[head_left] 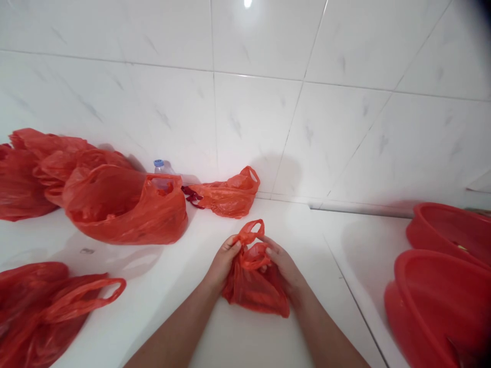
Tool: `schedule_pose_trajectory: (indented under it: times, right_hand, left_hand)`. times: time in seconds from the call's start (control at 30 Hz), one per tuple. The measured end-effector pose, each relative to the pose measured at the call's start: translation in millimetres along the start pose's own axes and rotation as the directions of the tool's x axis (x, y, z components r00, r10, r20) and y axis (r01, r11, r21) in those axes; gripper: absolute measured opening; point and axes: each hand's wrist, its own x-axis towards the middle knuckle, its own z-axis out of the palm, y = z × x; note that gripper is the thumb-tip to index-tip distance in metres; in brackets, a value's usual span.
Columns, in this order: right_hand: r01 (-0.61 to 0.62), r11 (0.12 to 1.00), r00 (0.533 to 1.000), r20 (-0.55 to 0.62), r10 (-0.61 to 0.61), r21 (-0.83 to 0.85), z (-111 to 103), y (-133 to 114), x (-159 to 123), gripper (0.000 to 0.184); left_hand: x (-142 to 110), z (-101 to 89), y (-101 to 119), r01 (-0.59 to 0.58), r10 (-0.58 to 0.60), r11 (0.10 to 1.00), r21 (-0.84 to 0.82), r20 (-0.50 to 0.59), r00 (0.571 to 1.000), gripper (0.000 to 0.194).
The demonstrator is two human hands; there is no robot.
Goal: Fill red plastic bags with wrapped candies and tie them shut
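A small red plastic bag (255, 289) is between my two hands, low over the white table. My left hand (225, 258) pinches its upper left side near a handle loop that stands up above the fingers. On the other side, my right hand (282, 260) grips the bag's upper right edge, with some fingers tucked behind the plastic. The bag's mouth is bunched between the hands and its lower part hangs wide. What it contains, if anything, cannot be made out. Just beyond my hands, another red plastic bag (230, 194) lies against the tiled wall.
A large open red bag (126, 220) and a heap of red bags (26, 174) sit at the left. Behind them stands a blue-capped bottle (158, 167). Another bag (42, 312) lies front left. Two red plastic basins (422, 301) stand at the right, past a table seam.
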Motion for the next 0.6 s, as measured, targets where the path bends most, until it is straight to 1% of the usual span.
schedule_pose_trajectory:
  times: [0.07, 0.1, 0.13, 0.2, 0.23, 0.33, 0.4, 0.43, 0.5, 0.53, 0.57, 0.6]
  right_hand:
    - [0.014, 1.000, 1.000, 0.021, -0.013, -0.026, 1.9, 0.0, 0.2, 0.053]
    - [0.019, 0.999, 0.999, 0.035, -0.018, -0.035, 2.8, 0.2, 0.3, 0.051]
    - [0.026, 0.999, 0.999, 0.045, -0.024, -0.039, 3.5, 0.5, 0.5, 0.046]
    - [0.025, 0.999, 0.998, 0.051, -0.023, -0.045, 3.7, 1.9, 1.4, 0.028]
    - [0.017, 0.998, 0.999, 0.033, -0.015, -0.053, 2.9, 2.9, 2.5, 0.023]
    - [-0.007, 0.997, 0.995, -0.096, -0.001, -0.080, -1.4, 6.8, 8.0, 0.033]
    - [0.005, 0.996, 0.984, -0.176, -0.021, -0.092, -3.8, 9.1, 12.3, 0.036]
    - [0.016, 0.995, 0.979, -0.199, -0.036, -0.100, -4.2, 9.9, 14.0, 0.036]
    - [0.031, 0.991, 0.973, -0.224, -0.060, -0.132, -2.9, 10.5, 15.8, 0.033]
    - [0.035, 0.987, 0.970, -0.231, -0.071, -0.155, -1.3, 10.5, 15.8, 0.032]
    - [0.040, 0.982, 0.970, -0.231, -0.083, -0.183, 0.7, 10.2, 15.3, 0.030]
    - [0.045, 0.976, 0.970, -0.226, -0.094, -0.212, 2.9, 9.9, 14.5, 0.030]
  left_hand:
    - [-2.0, 2.9, -0.7, 0.011, -0.015, 0.998, 0.058, 0.071, 0.997, 0.024]
    - [-2.6, 4.2, -1.2, 0.016, -0.025, 0.996, 0.092, 0.097, 0.995, 0.024]
    - [-3.0, 5.2, -1.9, 0.020, -0.034, 0.992, 0.123, 0.114, 0.993, 0.024]
    - [-2.7, 6.7, -3.7, 0.029, -0.050, 0.986, 0.167, 0.126, 0.991, 0.023]
    - [-2.3, 7.1, -4.7, 0.036, -0.060, 0.984, 0.177, 0.130, 0.990, 0.024]
    - [-1.8, 7.7, -7.6, 0.025, -0.051, 0.978, 0.205, 0.122, 0.991, 0.035]
    - [-3.1, 7.8, -9.3, -0.025, 0.001, 0.964, 0.265, 0.089, 0.996, 0.050]
    - [-4.2, 7.9, -9.9, -0.043, 0.019, 0.953, 0.301, 0.082, 0.996, 0.060]
    - [-6.8, 8.2, -10.2, -0.049, 0.019, 0.936, 0.349, 0.089, 0.996, 0.079]
    - [-7.9, 8.7, -9.6, -0.041, 0.009, 0.936, 0.351, 0.092, 0.996, 0.082]
    - [-8.7, 9.4, -8.6, -0.035, 0.007, 0.940, 0.340, 0.083, 0.997, 0.080]
    - [-9.1, 10.2, -7.2, -0.032, 0.015, 0.947, 0.319, 0.054, 0.998, 0.072]
